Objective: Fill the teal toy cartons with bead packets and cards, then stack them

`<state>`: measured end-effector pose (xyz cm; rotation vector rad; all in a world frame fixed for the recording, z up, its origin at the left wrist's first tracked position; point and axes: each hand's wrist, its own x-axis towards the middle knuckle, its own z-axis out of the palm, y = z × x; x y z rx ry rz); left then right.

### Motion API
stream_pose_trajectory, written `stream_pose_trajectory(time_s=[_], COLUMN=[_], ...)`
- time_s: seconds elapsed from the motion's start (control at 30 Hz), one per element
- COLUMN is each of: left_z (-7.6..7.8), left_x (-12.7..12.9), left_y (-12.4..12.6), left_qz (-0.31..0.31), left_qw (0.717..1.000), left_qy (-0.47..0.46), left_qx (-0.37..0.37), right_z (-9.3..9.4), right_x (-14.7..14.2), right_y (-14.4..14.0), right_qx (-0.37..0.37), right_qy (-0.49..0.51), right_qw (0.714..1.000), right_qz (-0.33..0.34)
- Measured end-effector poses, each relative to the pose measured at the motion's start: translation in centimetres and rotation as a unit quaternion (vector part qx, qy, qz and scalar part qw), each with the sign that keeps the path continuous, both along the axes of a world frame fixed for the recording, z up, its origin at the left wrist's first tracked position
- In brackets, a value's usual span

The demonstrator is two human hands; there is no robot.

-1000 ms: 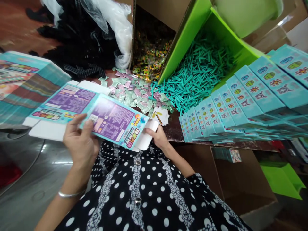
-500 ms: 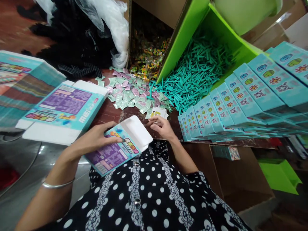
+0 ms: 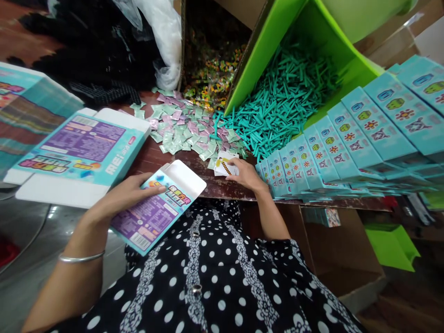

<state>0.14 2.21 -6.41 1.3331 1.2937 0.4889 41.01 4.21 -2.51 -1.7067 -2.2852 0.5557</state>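
My left hand (image 3: 130,194) is closed around a flat-lying blue and purple printed carton (image 3: 156,210), thumb on its printed face. The carton's white end flap stands open toward the upper right, in front of the polka-dot clothing. At the table edge, my right hand (image 3: 248,175) has its fingers and thumb at the right side of a white printed card (image 3: 225,166) with a yellow and black pattern. Just behind that card lie small green and pink sachets (image 3: 187,132) in a loose heap.
Flattened or empty cartons (image 3: 79,143) are stacked at the left. Teal sticks (image 3: 277,111) spill from a green bin (image 3: 347,55). Filled-looking blue boxes (image 3: 350,134) stand in a row at the right. Behind the sachets, a cardboard box holds colourful packets (image 3: 215,83). Below right sits an open brown box (image 3: 343,259).
My right hand has moved onto the white card and now grips its right side. My left hand has shifted slightly left with the carton. The view has moved a little too.
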Motion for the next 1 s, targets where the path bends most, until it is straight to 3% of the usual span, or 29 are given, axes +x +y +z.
stream_pose_trajectory(time_s=[0.23,0.47,0.6,1.0], left_z=[-0.2,-0.5,-1.2,-1.0], left_x=[0.2,-0.1,-0.3,-0.3], left_y=[0.3,0.1,0.1,0.0], left_qz=[-0.005,0.004,0.013,0.021], left_qw=[0.998,0.999,0.997,0.999], left_qy=[-0.039,-0.038,-0.033,-0.034], left_qx=[0.054,0.029,0.064,0.016], right_z=[0.0,0.5,0.2,-0.1], right_x=[1.1,-0.6,-1.4,0.3], right_y=[1.1,0.6,0.3,1.4], right_qx=[-0.032,0.004,0.028,-0.009], right_qy=[0.059,-0.039,-0.077,0.031], right_qw=[0.998,0.999,0.997,0.999], right_qz=[-0.017,0.007,-0.002,-0.001])
